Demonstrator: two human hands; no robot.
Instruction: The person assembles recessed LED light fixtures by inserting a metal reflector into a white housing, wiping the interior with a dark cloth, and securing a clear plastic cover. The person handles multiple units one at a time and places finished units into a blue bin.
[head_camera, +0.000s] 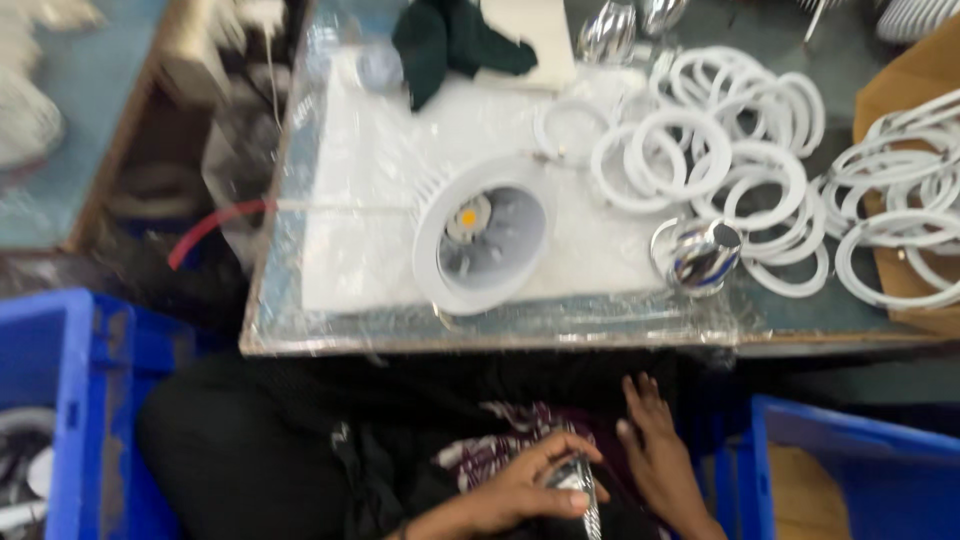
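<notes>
On lap: left hand (520, 490) fingers grasping perhaps metal piece (578, 480) | right hand (655, 450) released | table (500, 330) film-wrapped

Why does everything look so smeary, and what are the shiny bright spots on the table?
Head view: the whole picture is motion-blurred, so the white rings and the round lamp housing look soft; glare comes off the plastic wrap on the table and the chrome reflector; the hands in the lap sit in dimmer light.

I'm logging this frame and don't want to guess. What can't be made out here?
- Small shiny part in the left hand: head view, blurred and half covered by fingers.
- Left blue crate: contents cut off by the frame edge.
- White rings: motion blur prevents counting.
- Right hand: wrist cut off below.
</notes>
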